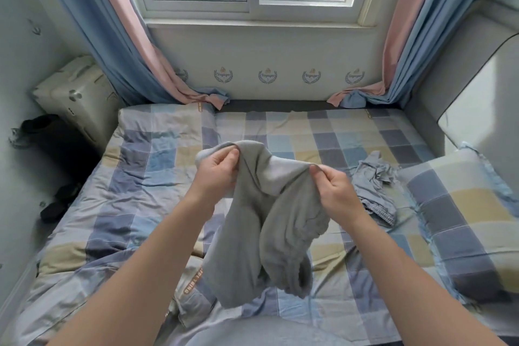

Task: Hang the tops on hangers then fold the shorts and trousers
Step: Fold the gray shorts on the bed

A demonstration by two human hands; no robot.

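Folding seems barely begun; left hand (pixel 217 170) and right hand (pixel 334 188) each pinch the top edge of a grey garment (pixel 252 233), likely trousers, hanging unfolded above the bed (pixel 140 177); a crumpled blue garment (pixel 373 188) lies unfolded beside the pillow (pixel 463 219); no hangers visible

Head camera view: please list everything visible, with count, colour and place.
bed: one, checked sheet, centre
grey garment: one, grey, held above the bed
pillow: one, checked blue and beige, right side
crumpled garment: one, blue-grey, left of the pillow
quilt: one, checked, bed's left half
window: one, white frame, back wall
curtains: two, blue and pink, flanking the window
box: one, cream, left wall
dark items: count unclear, black, far left
left hand: one, pinches the grey garment
right hand: one, pinches the grey garment
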